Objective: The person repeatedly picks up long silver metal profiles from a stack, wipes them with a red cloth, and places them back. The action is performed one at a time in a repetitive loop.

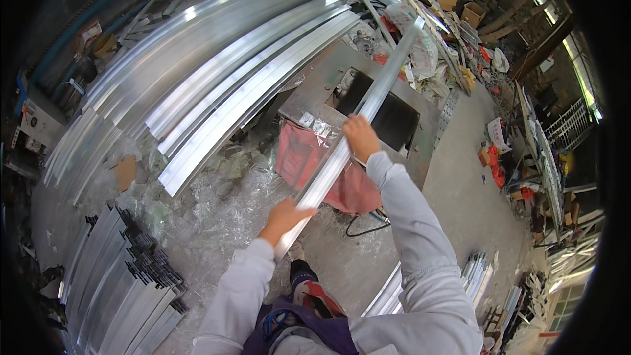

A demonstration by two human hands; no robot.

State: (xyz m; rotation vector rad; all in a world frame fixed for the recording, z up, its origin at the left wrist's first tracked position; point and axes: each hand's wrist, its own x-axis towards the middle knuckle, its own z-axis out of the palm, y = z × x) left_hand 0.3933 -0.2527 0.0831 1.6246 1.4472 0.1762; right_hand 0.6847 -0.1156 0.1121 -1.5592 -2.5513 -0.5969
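A long silver aluminium profile (335, 165) slants from near my body up to the far right, across a metal work table (430, 115). My left hand (286, 221) is closed round its near end. Farther along, my right hand (361, 138) grips the same profile from above, over the table's near edge. The profile's far part passes over a dark rectangular opening (392, 119) in the table top. A red cloth (299, 158) hangs at the table's near side, partly behind the profile.
Long aluminium profiles (217, 46) lie stacked to the left of the table. Another bundle of profiles (125, 283) stands at lower left. Clear plastic film (223, 213) litters the floor. Cardboard boxes (460, 6) and scrap lie at far right. A black cable (368, 229) curls below the cloth.
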